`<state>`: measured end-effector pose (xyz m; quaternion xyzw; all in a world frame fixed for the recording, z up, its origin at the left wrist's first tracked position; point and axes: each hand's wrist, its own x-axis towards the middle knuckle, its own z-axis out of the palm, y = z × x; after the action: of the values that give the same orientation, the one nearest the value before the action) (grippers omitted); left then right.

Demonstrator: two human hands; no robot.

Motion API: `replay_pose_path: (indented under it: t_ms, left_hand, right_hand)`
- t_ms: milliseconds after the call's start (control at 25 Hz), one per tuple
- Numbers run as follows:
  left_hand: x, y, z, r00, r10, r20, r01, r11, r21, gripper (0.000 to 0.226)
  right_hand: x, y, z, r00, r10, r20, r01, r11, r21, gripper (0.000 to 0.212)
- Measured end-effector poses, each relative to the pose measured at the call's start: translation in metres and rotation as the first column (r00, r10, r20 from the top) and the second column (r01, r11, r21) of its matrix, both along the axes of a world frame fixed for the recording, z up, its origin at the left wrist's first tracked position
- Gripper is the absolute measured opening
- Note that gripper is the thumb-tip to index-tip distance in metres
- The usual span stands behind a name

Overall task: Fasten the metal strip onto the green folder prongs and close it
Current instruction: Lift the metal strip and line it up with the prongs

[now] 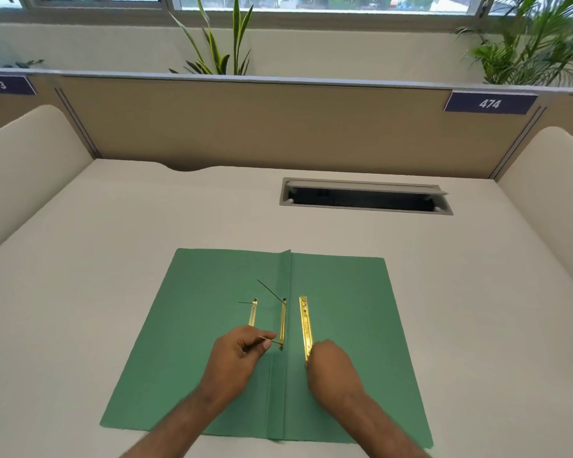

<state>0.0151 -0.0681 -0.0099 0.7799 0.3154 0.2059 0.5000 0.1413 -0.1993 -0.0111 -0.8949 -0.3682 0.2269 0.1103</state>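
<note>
The green folder lies open and flat on the desk. Beside its spine fold sits a gold fastener base with two thin prongs; the far prong sticks up and leans left. My left hand pinches the near prong between thumb and fingers. A short gold piece lies on the left leaf, partly under that hand. The loose gold metal strip with holes lies on the right leaf, and my right hand grips its near end.
The cream desk has an open cable hatch at the back right. Tan partition walls and cream side panels surround the desk. Plants stand behind the partition.
</note>
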Motion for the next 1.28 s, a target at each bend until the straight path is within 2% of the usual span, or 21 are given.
replay_pose_path:
  t_ms: [160,240,360,400,680,800,840,960,1040,1160,1280]
  left_hand:
    - [-0.002,0.014,-0.003,0.993,-0.116,0.026,0.115,0.992,0.046,0.022]
    - [-0.004,0.017,-0.008,0.991,-0.123,0.055,0.122,0.992,0.021,0.022]
    - [-0.009,0.019,-0.015,0.988,-0.129,0.091,0.131,0.991,-0.026,0.025]
    - [-0.011,0.020,-0.016,0.985,-0.144,0.099,0.147,0.989,-0.027,0.026]
    - [-0.003,0.023,-0.019,0.977,-0.182,0.113,0.190,0.979,-0.067,0.026]
    - [-0.003,0.016,-0.023,0.978,-0.165,0.124,0.179,0.977,-0.116,0.027]
    - [-0.001,0.014,-0.023,0.977,-0.173,0.125,0.187,0.977,-0.106,0.027]
    - [0.007,0.007,-0.021,0.973,-0.193,0.129,0.202,0.977,-0.061,0.026]
    - [0.011,0.006,-0.021,0.974,-0.184,0.130,0.191,0.981,-0.040,0.026]
    - [0.013,0.009,-0.021,0.978,-0.179,0.105,0.180,0.984,0.004,0.017]
    - [0.014,0.008,-0.017,0.979,-0.181,0.090,0.179,0.983,0.028,0.016]
  right_hand:
    - [-0.011,0.005,0.007,0.980,-0.200,0.007,0.199,0.978,0.070,0.021]
    - [-0.016,0.006,0.009,0.960,-0.279,0.006,0.278,0.958,0.073,0.014]
    - [-0.022,0.010,0.005,0.941,-0.337,0.013,0.338,0.941,-0.007,0.040]
    - [-0.023,0.011,0.005,0.937,-0.350,0.011,0.350,0.936,-0.015,0.042]
    - [-0.015,0.019,0.000,0.914,-0.403,-0.035,0.403,0.915,-0.003,0.031]
    - [-0.025,0.019,-0.004,0.906,-0.414,-0.085,0.420,0.904,0.079,0.012]
    - [-0.028,0.016,-0.006,0.899,-0.421,-0.123,0.435,0.891,0.129,0.005]
    - [-0.027,0.003,-0.007,0.832,-0.454,-0.320,0.544,0.780,0.308,0.029]
    - [-0.023,-0.003,-0.001,0.750,-0.419,-0.512,0.641,0.653,0.405,0.038]
    - [-0.017,-0.002,0.016,0.578,-0.202,-0.791,0.768,0.462,0.443,0.030]
    - [-0.018,0.002,0.032,0.459,-0.033,-0.888,0.806,0.436,0.400,0.027]
